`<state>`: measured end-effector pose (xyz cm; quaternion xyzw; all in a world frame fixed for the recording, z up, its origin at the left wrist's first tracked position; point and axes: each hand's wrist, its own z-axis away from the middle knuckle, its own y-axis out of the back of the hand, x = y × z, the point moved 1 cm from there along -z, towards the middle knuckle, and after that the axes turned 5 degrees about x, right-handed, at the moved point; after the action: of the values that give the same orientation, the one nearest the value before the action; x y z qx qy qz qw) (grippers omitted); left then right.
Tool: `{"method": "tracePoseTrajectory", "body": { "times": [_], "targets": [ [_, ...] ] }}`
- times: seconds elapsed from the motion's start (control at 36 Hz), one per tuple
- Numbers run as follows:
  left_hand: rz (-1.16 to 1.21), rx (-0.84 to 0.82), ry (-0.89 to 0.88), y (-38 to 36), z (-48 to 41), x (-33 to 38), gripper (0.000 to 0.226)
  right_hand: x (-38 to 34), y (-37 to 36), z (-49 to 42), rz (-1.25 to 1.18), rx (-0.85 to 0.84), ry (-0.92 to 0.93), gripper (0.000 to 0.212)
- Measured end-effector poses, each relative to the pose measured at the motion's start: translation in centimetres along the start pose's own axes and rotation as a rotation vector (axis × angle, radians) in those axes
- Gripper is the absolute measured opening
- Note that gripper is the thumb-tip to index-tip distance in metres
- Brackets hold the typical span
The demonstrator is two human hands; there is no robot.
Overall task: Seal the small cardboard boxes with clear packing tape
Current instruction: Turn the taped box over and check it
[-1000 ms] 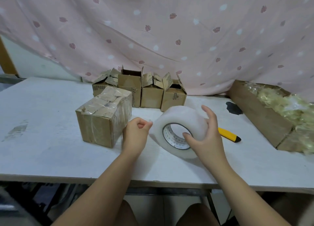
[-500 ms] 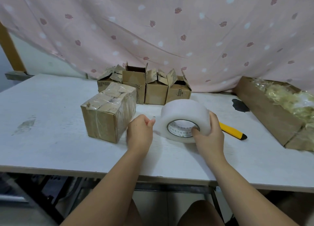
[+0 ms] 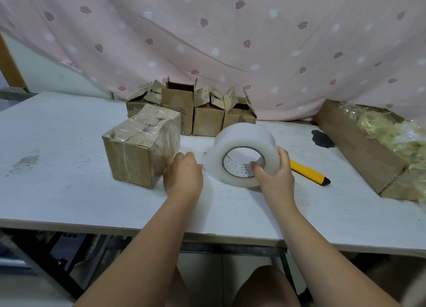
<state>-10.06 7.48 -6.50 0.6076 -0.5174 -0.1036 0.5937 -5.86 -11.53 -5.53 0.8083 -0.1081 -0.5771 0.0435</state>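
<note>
Hanging behind everything is a pink curtain (image 3: 230, 41) printed with small leaves and pale dots. It drapes down to the far edge of the white table (image 3: 57, 191). Along the table's right edge lies a long, shallow cardboard tray (image 3: 359, 150) heaped with crinkly yellowish plastic wrappers (image 3: 391, 133).

Left of the table's middle stands the taped box (image 3: 140, 150), a small brown cardboard cube turned corner-on to the near edge. Its top flaps are shut under glossy, wrinkled clear tape that runs down its right side as well. Behind it, against the far edge, four open boxes (image 3: 207, 120) of the same kind stand in a row touching each other, their flaps sticking up ragged and bent.

Near the middle of the table the roll of tape (image 3: 242, 150) stands on its edge, a fat, milky-white roll with a grey printed core facing the near edge. The right hand (image 3: 275, 175) grips it, thumb hooked inside the core and fingers wrapped over the outer side. The left hand (image 3: 183, 177) sits between the roll and the taped box, fingers curled, right up against the box's near corner. From here I cannot tell whether it is pinching a tape end.

A yellow knife (image 3: 309, 171) with a black tip lies just right of the roll, and a dark stain (image 3: 321, 138) marks the table beyond it.
</note>
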Motion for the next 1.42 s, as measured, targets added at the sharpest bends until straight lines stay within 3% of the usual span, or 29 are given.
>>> {"method": "tracePoseTrajectory", "body": {
  "times": [0.28,0.36,0.44,0.56,0.67,1.08,1.17,1.25,1.33,1.42],
  "targets": [
    [0.055,0.009,0.023,0.6,0.4,0.4,0.020,0.4,0.0,-0.1,-0.011,-0.018,0.028,0.042],
    [0.242,0.036,0.109,0.7,0.4,0.0,0.038,0.6,0.0,-0.2,-0.004,-0.018,0.028,0.042],
    [0.371,0.059,0.034,1.0,0.8,-0.4,0.050,0.8,-0.1,-0.3,0.001,-0.019,0.023,0.043],
    [0.158,-0.168,-0.182,1.2,1.8,-0.7,0.040,1.1,-0.1,-0.5,-0.001,-0.022,0.025,0.043],
    [-0.175,-0.388,-0.287,0.7,2.8,-1.2,0.075,1.1,-0.2,-0.5,0.000,-0.016,0.033,0.041],
    [-0.240,-0.329,-0.147,0.7,3.7,-1.0,0.097,0.6,-0.3,-0.4,0.051,0.004,0.037,0.045],
    [-0.180,-0.260,-0.146,0.9,4.0,-1.1,0.093,0.3,-0.2,-0.2,0.061,0.008,0.046,0.050],
    [-0.028,-0.133,-0.214,1.8,4.7,-1.2,0.067,0.1,-0.1,-0.2,0.056,-0.002,0.050,0.056],
    [0.027,0.077,-0.524,3.6,5.4,-0.8,0.038,-0.4,-0.2,0.4,0.185,0.130,0.163,0.070],
    [0.010,0.450,-0.813,5.2,5.6,-0.8,0.018,-1.8,-0.6,1.7,0.341,0.371,0.456,0.074]
  ]
}}
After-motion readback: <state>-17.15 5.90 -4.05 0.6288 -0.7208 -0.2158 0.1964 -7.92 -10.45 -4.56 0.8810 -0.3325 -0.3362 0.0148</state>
